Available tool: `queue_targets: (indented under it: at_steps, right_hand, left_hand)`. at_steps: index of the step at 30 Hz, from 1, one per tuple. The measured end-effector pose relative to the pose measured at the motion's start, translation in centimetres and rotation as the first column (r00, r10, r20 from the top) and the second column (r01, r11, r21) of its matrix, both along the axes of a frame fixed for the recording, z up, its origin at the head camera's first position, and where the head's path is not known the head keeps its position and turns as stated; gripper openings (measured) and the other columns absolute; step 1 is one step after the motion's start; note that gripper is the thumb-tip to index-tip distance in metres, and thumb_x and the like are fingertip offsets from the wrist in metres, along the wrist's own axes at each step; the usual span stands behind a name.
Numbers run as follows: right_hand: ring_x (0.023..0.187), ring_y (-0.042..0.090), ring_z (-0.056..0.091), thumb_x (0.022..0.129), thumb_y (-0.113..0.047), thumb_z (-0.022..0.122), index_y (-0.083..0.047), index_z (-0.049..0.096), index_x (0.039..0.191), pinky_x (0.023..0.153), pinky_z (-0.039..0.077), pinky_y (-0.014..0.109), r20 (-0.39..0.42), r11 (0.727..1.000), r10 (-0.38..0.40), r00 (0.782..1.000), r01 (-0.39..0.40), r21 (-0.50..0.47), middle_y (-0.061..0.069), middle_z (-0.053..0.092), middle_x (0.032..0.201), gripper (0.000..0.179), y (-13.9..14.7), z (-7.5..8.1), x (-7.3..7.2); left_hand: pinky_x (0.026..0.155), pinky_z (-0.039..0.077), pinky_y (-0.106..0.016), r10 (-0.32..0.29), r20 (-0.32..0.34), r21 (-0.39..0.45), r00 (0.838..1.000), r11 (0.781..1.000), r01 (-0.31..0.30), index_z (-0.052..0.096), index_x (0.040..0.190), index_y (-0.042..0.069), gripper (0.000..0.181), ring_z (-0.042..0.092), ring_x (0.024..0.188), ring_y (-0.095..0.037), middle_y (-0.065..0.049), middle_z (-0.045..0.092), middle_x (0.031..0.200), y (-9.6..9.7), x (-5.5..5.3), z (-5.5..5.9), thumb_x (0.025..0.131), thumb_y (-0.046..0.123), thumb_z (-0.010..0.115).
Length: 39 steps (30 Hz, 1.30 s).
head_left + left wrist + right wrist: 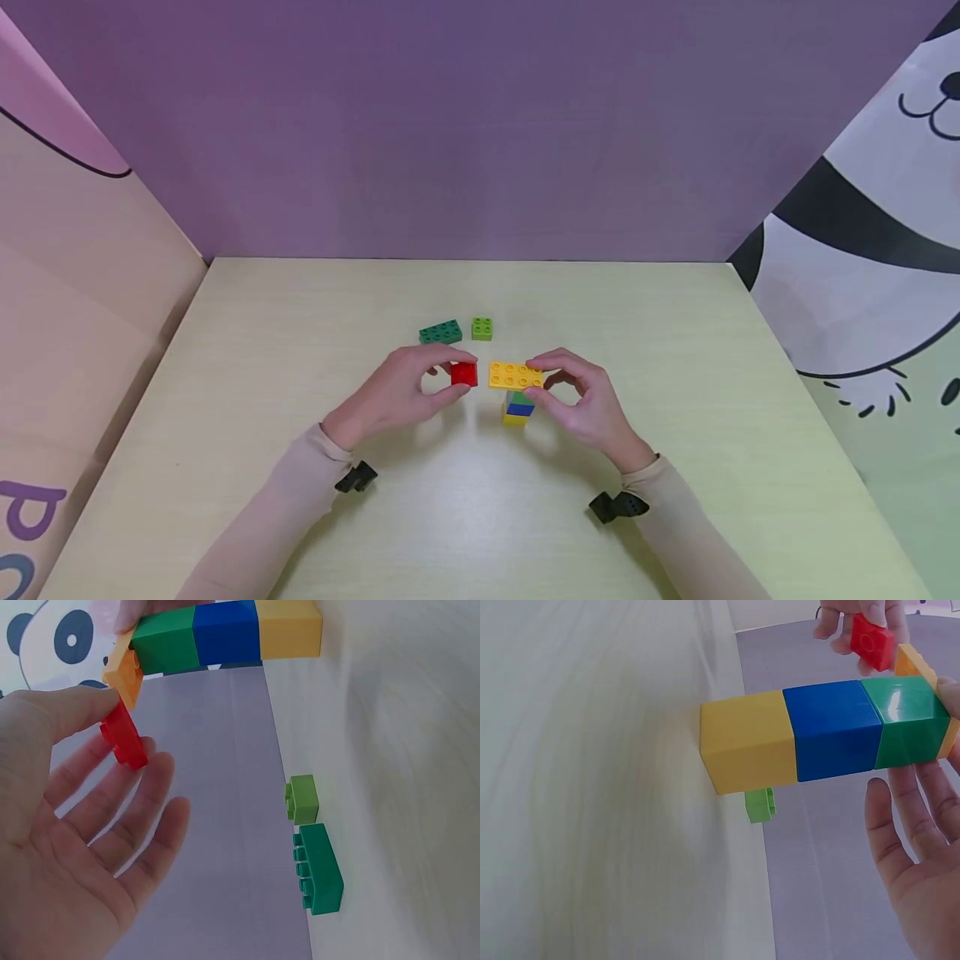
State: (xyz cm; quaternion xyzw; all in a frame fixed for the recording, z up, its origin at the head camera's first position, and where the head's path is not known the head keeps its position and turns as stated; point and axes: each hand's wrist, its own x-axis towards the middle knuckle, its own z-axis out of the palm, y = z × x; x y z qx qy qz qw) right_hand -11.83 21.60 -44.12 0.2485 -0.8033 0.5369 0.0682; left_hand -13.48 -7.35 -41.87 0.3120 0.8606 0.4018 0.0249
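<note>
Between thumb and fingertips, my left hand (397, 385) pinches a small flat red brick (464, 374), held up just left of a stack. The stack stands upright on the table: a yellow block (748, 742) at the bottom, a blue block (832, 731) above it and a green block (907, 724) on top. My right hand (588, 404) pinches the right end of a long, flat yellow-orange brick (507, 375) at the stack's top. This flat brick sticks out to the left past the green block, towards the red brick. In the head view it hides part of the stack.
Behind the hands lie a long dark green brick (441, 332) and a small light green brick (482, 328), side by side on the pale table (300, 317). A purple wall (465, 133) rises at the table's back edge. Printed panels flank both sides.
</note>
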Motion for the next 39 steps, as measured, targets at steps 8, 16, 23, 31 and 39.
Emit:
queue_targets:
  at_steps: [8, 16, 23, 31, 39]
  right_hand:
    - [0.1, 0.008, 0.061, 0.081, 0.005, 0.077, -0.006, 0.069, 0.114, 0.079, 0.058, 0.027, 0.018, 1.0, -0.015, 1.0, 0.015, 0.002, 0.01, 0.069, 0.111, 0.036, -0.2, -0.2, 0.0]
    - [0.098, 0.008, 0.061, 0.081, 0.009, 0.075, -0.003, 0.068, 0.114, 0.079, 0.057, 0.025, 0.007, 1.0, -0.011, 1.0, 0.011, 0.007, 0.013, 0.069, 0.109, 0.036, -0.3, -0.3, 0.0]
    - [0.097, 0.007, 0.061, 0.08, 0.01, 0.075, 0.0, 0.068, 0.112, 0.078, 0.057, 0.025, 0.01, 1.0, -0.006, 1.0, 0.006, -0.012, 0.016, 0.069, 0.108, 0.034, -0.8, 1.1, 0.6]
    - [0.098, 0.007, 0.061, 0.079, 0.012, 0.074, 0.001, 0.068, 0.113, 0.077, 0.057, 0.025, 0.004, 1.0, 0.002, 1.0, -0.002, -0.029, 0.017, 0.068, 0.108, 0.035, -0.6, 0.5, 0.4]
    - [0.099, 0.011, 0.062, 0.083, 0.003, 0.076, -0.007, 0.069, 0.115, 0.078, 0.057, 0.025, -0.009, 0.999, 0.018, 1.0, -0.018, -0.048, 0.009, 0.069, 0.11, 0.035, 0.0, -0.6, -0.1]
  left_hand:
    - [0.084, 0.057, -0.024, -0.048, -0.006, 0.063, 0.999, 0.997, 0.048, 0.065, 0.127, 0.022, 0.037, 0.062, 0.093, -0.003, 0.015, 0.067, 0.114, 0.6, 0.4, 0.0, 0.091, 0.021, 0.073]
    - [0.084, 0.059, -0.035, -0.064, -0.006, 0.135, 0.998, 0.989, 0.064, 0.066, 0.125, 0.021, 0.036, 0.061, 0.097, -0.004, 0.012, 0.067, 0.116, 1.3, 0.5, -0.3, 0.09, 0.017, 0.074]
    - [0.084, 0.059, -0.027, -0.058, 0.027, 0.216, 0.998, 0.975, 0.051, 0.066, 0.124, 0.021, 0.036, 0.064, 0.092, -0.009, 0.01, 0.067, 0.119, 2.0, 0.5, -1.1, 0.089, 0.019, 0.075]
    - [0.083, 0.058, -0.023, -0.015, 0.091, 0.289, 0.996, 0.957, -0.012, 0.068, 0.125, 0.02, 0.039, 0.067, 0.088, -0.014, 0.006, 0.069, 0.119, 2.4, 0.6, -1.6, 0.088, 0.019, 0.077]
    - [0.083, 0.059, -0.025, 0.007, 0.157, 0.34, 0.988, 0.938, -0.061, 0.069, 0.124, 0.016, 0.039, 0.066, 0.09, -0.011, 0.006, 0.07, 0.116, 2.8, 0.3, -2.1, 0.087, 0.023, 0.078]
